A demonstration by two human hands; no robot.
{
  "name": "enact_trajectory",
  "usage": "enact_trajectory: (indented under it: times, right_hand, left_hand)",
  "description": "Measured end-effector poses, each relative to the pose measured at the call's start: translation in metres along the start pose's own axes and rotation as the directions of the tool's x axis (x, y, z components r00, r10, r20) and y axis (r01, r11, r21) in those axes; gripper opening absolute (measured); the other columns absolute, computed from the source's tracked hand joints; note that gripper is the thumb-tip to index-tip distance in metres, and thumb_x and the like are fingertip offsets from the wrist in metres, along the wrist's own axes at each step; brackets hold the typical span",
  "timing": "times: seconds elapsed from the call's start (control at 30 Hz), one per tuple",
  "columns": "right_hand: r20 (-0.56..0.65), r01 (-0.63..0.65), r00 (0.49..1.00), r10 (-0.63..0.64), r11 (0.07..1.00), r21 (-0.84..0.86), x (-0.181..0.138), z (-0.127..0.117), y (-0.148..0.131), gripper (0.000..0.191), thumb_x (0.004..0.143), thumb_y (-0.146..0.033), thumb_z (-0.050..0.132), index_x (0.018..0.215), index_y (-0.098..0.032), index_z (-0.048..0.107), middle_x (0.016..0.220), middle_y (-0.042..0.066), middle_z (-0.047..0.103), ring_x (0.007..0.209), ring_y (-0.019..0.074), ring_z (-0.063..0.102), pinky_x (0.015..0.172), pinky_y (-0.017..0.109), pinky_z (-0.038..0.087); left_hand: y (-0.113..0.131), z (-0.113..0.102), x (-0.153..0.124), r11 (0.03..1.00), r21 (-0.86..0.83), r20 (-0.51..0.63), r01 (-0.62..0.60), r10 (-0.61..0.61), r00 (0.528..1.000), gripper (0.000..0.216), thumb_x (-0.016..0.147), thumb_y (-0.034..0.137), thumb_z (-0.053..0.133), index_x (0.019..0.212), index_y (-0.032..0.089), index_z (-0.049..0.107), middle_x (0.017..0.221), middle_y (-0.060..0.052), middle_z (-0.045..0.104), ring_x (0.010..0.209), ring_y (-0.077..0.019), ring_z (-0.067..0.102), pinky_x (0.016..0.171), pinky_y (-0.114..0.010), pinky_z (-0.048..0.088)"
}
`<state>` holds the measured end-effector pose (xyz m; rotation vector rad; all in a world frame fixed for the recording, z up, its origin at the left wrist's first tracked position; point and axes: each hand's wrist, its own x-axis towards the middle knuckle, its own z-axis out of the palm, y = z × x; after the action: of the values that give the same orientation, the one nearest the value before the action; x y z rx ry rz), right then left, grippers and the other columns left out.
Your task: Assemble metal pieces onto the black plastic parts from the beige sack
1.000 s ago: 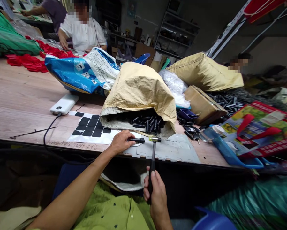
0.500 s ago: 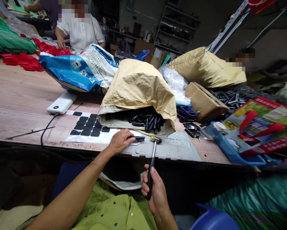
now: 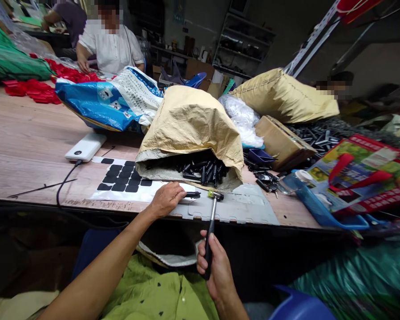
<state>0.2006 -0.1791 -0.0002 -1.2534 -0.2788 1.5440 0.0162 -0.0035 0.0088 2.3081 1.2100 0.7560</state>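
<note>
My left hand (image 3: 168, 198) is closed on a slim black plastic part (image 3: 192, 194) at the table's front edge, its end sticking out to the right past my fingers. In my right hand (image 3: 215, 262) is a small mallet (image 3: 212, 222), gripped by its black handle. The mallet's yellow-and-black head (image 3: 216, 194) is just right of the part, over a grey sheet (image 3: 246, 206). Directly behind, a tan woven sack (image 3: 193, 118) lies with its mouth towards me, and many black parts (image 3: 206, 171) show inside.
Left of my hands lies a sheet of black stickers (image 3: 121, 178), with a white power bank (image 3: 85, 146) and its cable beyond. A blue basin (image 3: 320, 206) with a colourful bag (image 3: 366, 178) stands at right. A person in white (image 3: 111, 49) sits across the table.
The view has shifted slightly. Both hands keep their holds, and the mallet head stays close to the black part, with hardly any movement.
</note>
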Motion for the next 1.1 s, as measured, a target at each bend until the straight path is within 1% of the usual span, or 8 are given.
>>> enact_trajectory:
  times: [0.3, 0.6, 0.7, 0.8, 0.87, 0.93, 1.0, 1.1]
  right_hand:
    - [-0.001, -0.003, 1.0, 0.003, 1.0, -0.001, 0.0, -0.002, 0.0, 0.06, 0.074, -0.067, 0.078, 0.111, -0.022, 0.06, 0.066, -0.008, 0.051, 0.043, 0.0036, 0.035, 0.039, 0.018, 0.024]
    - [-0.005, 0.023, 1.0, -0.023, 1.0, -0.022, 0.001, -0.004, 0.002, 0.06, 0.075, -0.066, 0.078, 0.111, -0.022, 0.061, 0.066, -0.008, 0.051, 0.043, 0.0038, 0.035, 0.039, 0.018, 0.024]
    - [-0.009, 0.021, 1.0, -0.022, 1.0, -0.021, 0.001, -0.004, 0.002, 0.061, 0.074, -0.067, 0.078, 0.111, -0.022, 0.061, 0.066, -0.008, 0.051, 0.043, 0.0038, 0.035, 0.039, 0.018, 0.024]
    - [-0.006, 0.028, 1.0, -0.028, 0.999, -0.022, 0.001, -0.004, 0.002, 0.062, 0.074, -0.068, 0.078, 0.11, -0.022, 0.061, 0.065, -0.008, 0.051, 0.042, 0.0038, 0.035, 0.039, 0.018, 0.025]
    - [-0.006, 0.033, 0.999, -0.033, 0.999, -0.024, 0.002, -0.004, 0.002, 0.062, 0.074, -0.068, 0.078, 0.11, -0.021, 0.061, 0.065, -0.008, 0.05, 0.042, 0.0039, 0.035, 0.039, 0.018, 0.025]
    - [-0.008, 0.034, 0.999, -0.035, 0.999, -0.024, 0.002, -0.004, 0.003, 0.062, 0.074, -0.068, 0.078, 0.111, -0.021, 0.061, 0.065, -0.008, 0.05, 0.043, 0.0039, 0.035, 0.039, 0.018, 0.025]
    - [-0.009, 0.033, 0.999, -0.033, 0.999, -0.024, 0.002, -0.004, 0.003, 0.063, 0.074, -0.068, 0.079, 0.111, -0.021, 0.061, 0.065, -0.008, 0.05, 0.042, 0.0037, 0.035, 0.039, 0.018, 0.025]
    - [-0.001, 0.033, 0.999, -0.034, 0.999, -0.025, 0.002, -0.005, 0.004, 0.062, 0.075, -0.069, 0.077, 0.111, -0.021, 0.06, 0.065, -0.009, 0.05, 0.042, 0.0035, 0.035, 0.039, 0.018, 0.024]
  left_hand:
    - [0.046, -0.005, -0.073, 0.977, -0.214, 0.242, -0.002, 0.055, 0.969, 0.029, 0.102, 0.042, 0.045, 0.11, 0.027, 0.068, 0.092, -0.003, 0.073, 0.083, -0.018, 0.066, 0.076, -0.028, 0.046]
    - [-0.001, 0.047, -0.108, 0.891, 0.257, 0.388, 0.375, -0.451, 0.804, 0.024, 0.094, 0.035, 0.051, 0.087, 0.022, 0.07, 0.096, -0.012, 0.077, 0.095, -0.0311, 0.073, 0.074, -0.035, 0.047]
    - [0.012, 0.041, -0.099, 0.916, 0.199, 0.421, 0.347, -0.4, 0.814, 0.019, 0.09, 0.035, 0.058, 0.093, 0.022, 0.072, 0.098, -0.011, 0.077, 0.093, -0.0306, 0.073, 0.072, -0.035, 0.047]
    - [0.039, 0.019, -0.072, 0.959, -0.071, 0.448, 0.273, -0.214, 0.868, 0.017, 0.09, 0.038, 0.061, 0.095, 0.027, 0.073, 0.082, -0.001, 0.075, 0.076, -0.0207, 0.07, 0.064, -0.028, 0.043]
    - [0.051, 0.004, -0.042, 0.951, -0.169, 0.317, 0.259, -0.196, 0.928, 0.023, 0.093, 0.044, 0.058, 0.091, 0.027, 0.073, 0.07, 0.002, 0.07, 0.065, -0.0165, 0.064, 0.06, -0.026, 0.041]
    - [0.051, -0.005, -0.006, 0.951, -0.139, 0.016, 0.277, -0.278, 0.961, 0.023, 0.093, 0.044, 0.059, 0.099, 0.025, 0.071, 0.074, 0.001, 0.069, 0.068, -0.0162, 0.063, 0.067, -0.027, 0.044]
    - [0.04, -0.008, 0.03, 0.944, -0.07, -0.233, 0.322, -0.329, 0.915, 0.022, 0.092, 0.04, 0.061, 0.103, 0.022, 0.068, 0.091, -0.004, 0.069, 0.083, -0.0189, 0.064, 0.075, -0.029, 0.046]
    - [0.017, -0.005, 0.072, 0.901, -0.005, -0.312, 0.435, -0.414, 0.855, 0.026, 0.089, 0.04, 0.066, 0.106, 0.02, 0.066, 0.104, -0.01, 0.066, 0.095, -0.0237, 0.063, 0.08, -0.032, 0.047]
